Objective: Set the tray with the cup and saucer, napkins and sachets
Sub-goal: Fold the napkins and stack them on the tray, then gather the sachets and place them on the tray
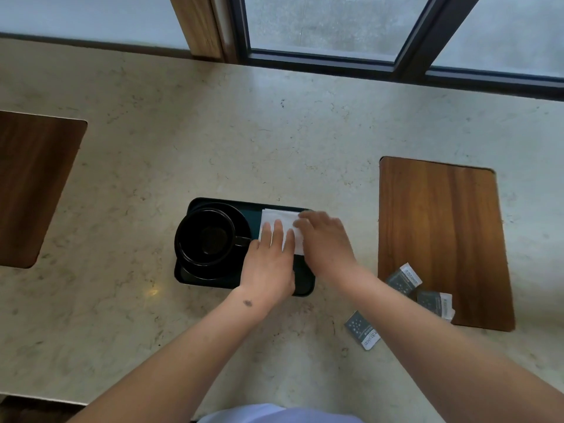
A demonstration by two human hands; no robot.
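A dark rectangular tray (195,277) lies on the pale stone counter. On its left half a black cup (205,236) stands on a black saucer (241,219), handle pointing right. A white napkin (278,216) lies on the tray's right half. My left hand (268,264) rests flat on the napkin's near part, fingers spread. My right hand (325,239), blurred, lies over the napkin's right edge; whether it pinches the paper is unclear. Three grey sachets lie to the right: one (363,329) on the counter, two (403,279) (435,303) on a wooden inlay.
A wooden inlay (442,215) sits in the counter to the right of the tray, another (30,184) at the far left. A dark-framed window (323,61) and a wooden post (198,25) run along the counter's far edge.
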